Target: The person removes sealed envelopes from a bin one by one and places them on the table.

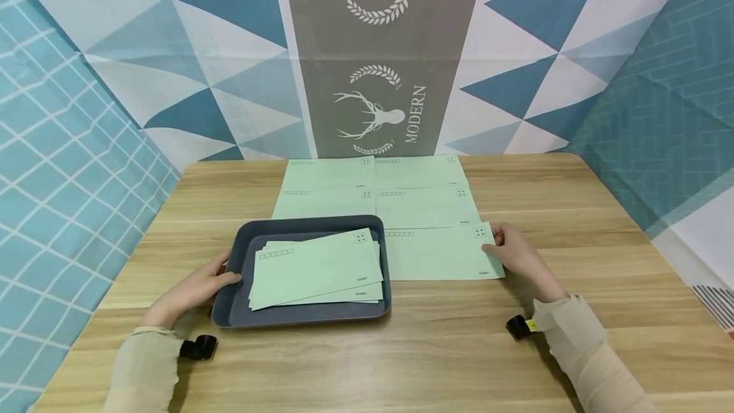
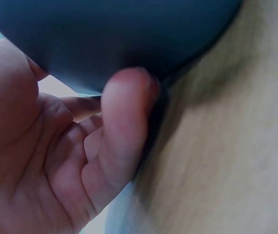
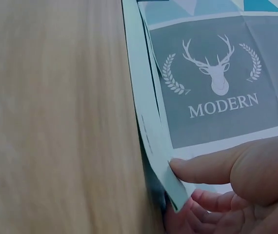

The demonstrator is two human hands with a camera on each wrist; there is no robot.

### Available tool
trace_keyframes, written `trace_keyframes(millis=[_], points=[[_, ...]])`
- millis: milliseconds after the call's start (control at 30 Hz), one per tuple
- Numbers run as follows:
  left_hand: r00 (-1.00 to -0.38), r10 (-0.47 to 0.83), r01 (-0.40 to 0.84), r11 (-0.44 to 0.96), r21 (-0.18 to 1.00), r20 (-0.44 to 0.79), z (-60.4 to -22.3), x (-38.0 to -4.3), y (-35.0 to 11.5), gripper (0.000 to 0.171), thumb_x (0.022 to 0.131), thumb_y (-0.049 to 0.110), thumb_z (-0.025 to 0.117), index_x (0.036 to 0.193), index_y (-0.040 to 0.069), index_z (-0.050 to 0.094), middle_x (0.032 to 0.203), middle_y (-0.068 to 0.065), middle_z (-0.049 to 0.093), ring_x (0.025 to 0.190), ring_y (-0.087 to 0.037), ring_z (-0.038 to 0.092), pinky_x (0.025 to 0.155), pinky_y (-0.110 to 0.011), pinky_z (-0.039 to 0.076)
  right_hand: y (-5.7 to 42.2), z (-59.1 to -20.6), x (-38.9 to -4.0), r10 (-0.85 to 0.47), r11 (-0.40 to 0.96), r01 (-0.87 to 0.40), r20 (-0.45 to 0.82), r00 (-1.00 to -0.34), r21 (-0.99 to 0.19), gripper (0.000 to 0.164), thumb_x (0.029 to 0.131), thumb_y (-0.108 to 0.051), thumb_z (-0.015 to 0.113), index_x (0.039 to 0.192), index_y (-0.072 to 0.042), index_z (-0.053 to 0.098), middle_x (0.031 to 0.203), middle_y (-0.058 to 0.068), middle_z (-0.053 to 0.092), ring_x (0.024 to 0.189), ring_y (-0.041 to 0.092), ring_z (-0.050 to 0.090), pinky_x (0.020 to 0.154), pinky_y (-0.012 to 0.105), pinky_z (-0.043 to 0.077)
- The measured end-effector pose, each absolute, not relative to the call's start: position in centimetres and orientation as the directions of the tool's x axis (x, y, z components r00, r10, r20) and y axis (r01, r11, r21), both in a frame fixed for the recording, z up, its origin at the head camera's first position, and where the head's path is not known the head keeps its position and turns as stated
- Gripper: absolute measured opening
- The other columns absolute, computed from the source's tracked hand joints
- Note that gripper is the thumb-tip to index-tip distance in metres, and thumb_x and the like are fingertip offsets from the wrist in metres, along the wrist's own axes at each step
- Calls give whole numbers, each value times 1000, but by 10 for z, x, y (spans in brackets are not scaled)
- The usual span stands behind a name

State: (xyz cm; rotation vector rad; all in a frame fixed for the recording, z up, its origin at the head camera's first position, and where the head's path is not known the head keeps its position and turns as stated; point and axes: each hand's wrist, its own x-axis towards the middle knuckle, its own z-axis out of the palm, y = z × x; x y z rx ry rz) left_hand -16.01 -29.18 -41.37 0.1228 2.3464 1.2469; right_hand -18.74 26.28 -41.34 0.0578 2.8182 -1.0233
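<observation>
Green envelopes [image 1: 424,207] spread from the tabletop's [image 1: 447,355] far edge, head view; nearer the left edge, the left hand [image 1: 192,289] grips a dark tray [image 1: 236,308]. Left wrist view: fingers [image 2: 124,126] curl against the tray. Right wrist view: the right hand [image 3: 261,180] pinches one envelope [image 3: 151,122] by its end.

Pale green on the envelopes [image 1: 436,257], with small dark printed squares. Dark slate blue on the tray [image 1: 309,316]. Light brown with streaky wood grain across the bench [image 1: 447,349]. Blue and white triangles over the backdrop [image 1: 241,5], flanking a grey panel [image 1: 312,107] with white deer heads and laurels. Cream on the sleeves [image 1: 144,362].
</observation>
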Motion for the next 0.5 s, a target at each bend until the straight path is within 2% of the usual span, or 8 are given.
trace_keyframes(millis=[167, 500], points=[[-883, 292, -138, 588, 797, -368, -413, -159, -291, 72, 94, 26, 48, 146, 2, 4, 139, -36, 23, 105, -31, 55, 72, -35, 52, 262, -417, -187, -13, 780, 72, -132, -991, -622, 32, 87, -15, 58, 108, 6, 45, 83, 10, 46, 72, 21, 42, 60, 28, 33], [-882, 291, -141, 586, 798, -370, -413, -160, -292, 71, 94, 26, 47, 146, 2, 5, 136, -35, 29, 102, -28, 56, 72, -35, 52, 260, -418, -188, 17, 797, 94, -134, -991, -597, 35, 86, -16, 59, 111, 6, 46, 85, 12, 49, 73, 22, 43, 60, 28, 34]])
